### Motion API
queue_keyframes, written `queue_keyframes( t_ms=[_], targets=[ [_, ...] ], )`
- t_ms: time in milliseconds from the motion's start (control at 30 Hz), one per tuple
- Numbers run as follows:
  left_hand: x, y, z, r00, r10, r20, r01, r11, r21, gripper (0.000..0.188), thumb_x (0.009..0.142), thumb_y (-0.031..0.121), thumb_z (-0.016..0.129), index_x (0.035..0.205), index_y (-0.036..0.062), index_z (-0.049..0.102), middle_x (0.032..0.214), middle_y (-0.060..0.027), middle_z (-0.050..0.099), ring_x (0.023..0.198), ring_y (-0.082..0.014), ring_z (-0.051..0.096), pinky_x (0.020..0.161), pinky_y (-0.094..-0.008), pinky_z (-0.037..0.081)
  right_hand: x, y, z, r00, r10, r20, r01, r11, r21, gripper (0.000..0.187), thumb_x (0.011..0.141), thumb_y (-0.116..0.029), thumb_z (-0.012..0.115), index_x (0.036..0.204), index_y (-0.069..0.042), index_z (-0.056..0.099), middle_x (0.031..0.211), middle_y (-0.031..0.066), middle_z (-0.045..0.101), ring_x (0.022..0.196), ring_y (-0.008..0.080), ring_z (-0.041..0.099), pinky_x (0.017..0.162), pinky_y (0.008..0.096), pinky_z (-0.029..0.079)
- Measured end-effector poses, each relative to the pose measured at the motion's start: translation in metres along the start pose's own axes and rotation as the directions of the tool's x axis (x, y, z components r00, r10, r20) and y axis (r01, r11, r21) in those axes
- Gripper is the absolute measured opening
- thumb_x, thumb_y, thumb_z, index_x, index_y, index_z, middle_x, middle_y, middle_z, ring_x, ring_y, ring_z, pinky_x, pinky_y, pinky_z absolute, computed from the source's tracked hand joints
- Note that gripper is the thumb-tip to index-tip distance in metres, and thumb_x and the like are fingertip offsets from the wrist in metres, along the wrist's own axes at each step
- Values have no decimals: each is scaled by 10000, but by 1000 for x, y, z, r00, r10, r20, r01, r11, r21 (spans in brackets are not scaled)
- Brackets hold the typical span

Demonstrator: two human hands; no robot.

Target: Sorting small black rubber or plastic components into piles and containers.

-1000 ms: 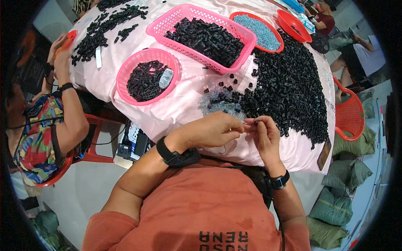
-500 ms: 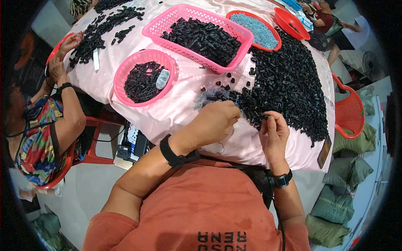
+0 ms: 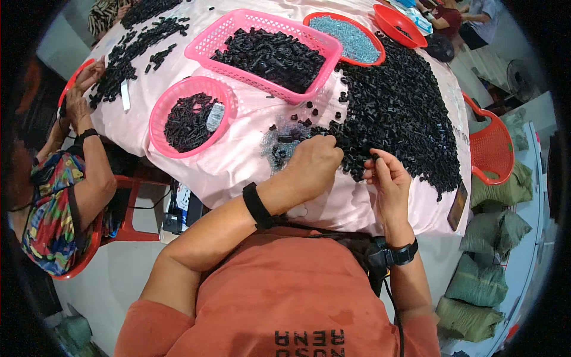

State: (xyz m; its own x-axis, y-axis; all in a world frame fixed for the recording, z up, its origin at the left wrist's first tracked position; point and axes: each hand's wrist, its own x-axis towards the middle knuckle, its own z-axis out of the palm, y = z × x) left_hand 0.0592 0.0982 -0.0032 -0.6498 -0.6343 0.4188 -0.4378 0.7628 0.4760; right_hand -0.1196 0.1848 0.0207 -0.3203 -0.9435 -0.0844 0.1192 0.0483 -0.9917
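My left hand (image 3: 315, 165) is closed at the near edge of a large pile of small black plastic parts (image 3: 404, 113). Its fingertips are pressed together among them, and whatever they hold is hidden. To its right, my right hand (image 3: 389, 181) pinches a small black plastic part (image 3: 375, 156) between thumb and forefinger, just over the pile's near edge. Beside my left hand lies a patch of tiny clear, bluish pieces (image 3: 276, 149) on the pink cloth. A few loose black parts (image 3: 315, 112) sit beyond it.
A pink rectangular basket (image 3: 199, 52) and a round pink basket (image 3: 156, 128) hold black parts. Behind the pile are a red tray (image 3: 379, 56) of clear bluish pieces and a red bowl (image 3: 398, 27). A phone (image 3: 458, 206) lies at the right edge. Another person (image 3: 89, 149) works at left.
The whole view has shifted slightly. My left hand has moved a little away and right, uncovering more of the clear pieces. My right hand has risen slightly, its lower fingers more spread.
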Motion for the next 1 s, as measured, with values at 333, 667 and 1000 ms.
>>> queue_keyframes(
  t_ms=[333,667,1000],
  targets=[
    [3,1,-6,997,71,35,-72,997,27,128,716,6,590,822,24,520,839,-142,530,828,-358,559,718,-446,464,23,-17,1,999,-42,-12,42,999,29,194,986,-128,581,1135,-25,651,912,40,689,739,73,623,646,205,482],
    [14,-3,-43,992,-109,-63,73,908,-413,67,892,13,580,951,-13,561,783,-184,614,743,-351,631,667,-399,485,15,-7,12,986,-59,153,69,996,-61,204,962,-106,601,1128,-16,680,841,11,667,689,54,591,627,201,471],
    [18,1,-41,975,-50,-219,-75,845,-529,53,885,20,628,932,-3,632,825,-157,631,743,-303,640,648,-361,490,8,-15,30,979,45,197,-22,993,-118,227,987,-88,551,1157,30,643,909,90,708,728,108,657,662,228,531]
  ],
)
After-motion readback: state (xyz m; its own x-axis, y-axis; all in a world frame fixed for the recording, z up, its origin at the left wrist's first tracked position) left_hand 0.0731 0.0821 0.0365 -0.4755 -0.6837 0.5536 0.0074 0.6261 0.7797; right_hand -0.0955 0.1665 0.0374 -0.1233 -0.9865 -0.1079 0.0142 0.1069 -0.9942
